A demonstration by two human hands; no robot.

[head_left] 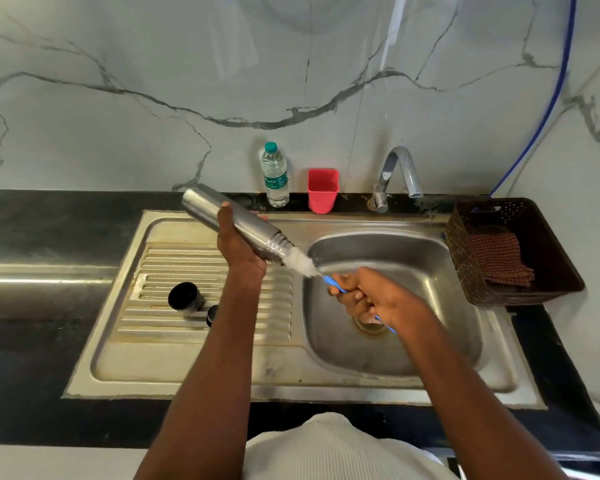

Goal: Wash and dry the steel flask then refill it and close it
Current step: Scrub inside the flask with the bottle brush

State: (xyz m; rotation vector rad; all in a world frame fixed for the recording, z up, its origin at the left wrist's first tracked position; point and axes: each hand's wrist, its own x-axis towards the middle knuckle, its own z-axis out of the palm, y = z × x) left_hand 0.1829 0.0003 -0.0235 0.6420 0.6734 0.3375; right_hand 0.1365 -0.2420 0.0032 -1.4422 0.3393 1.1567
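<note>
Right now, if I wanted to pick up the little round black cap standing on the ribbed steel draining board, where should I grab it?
Pinch the round black cap by its side wall, coming down from above. It stands with its dark top facing up, so opposite sides are free. The smaller black piece lies just right of it, so I'd place fingers front and back.

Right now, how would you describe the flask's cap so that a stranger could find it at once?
Start at the steel sink and look at its ribbed draining board on the left. The cap stands there on the ribs, below the left hand that holds the flask. It is a short round cup, black inside with a steel wall, larger than the small black piece just to its right.
</note>
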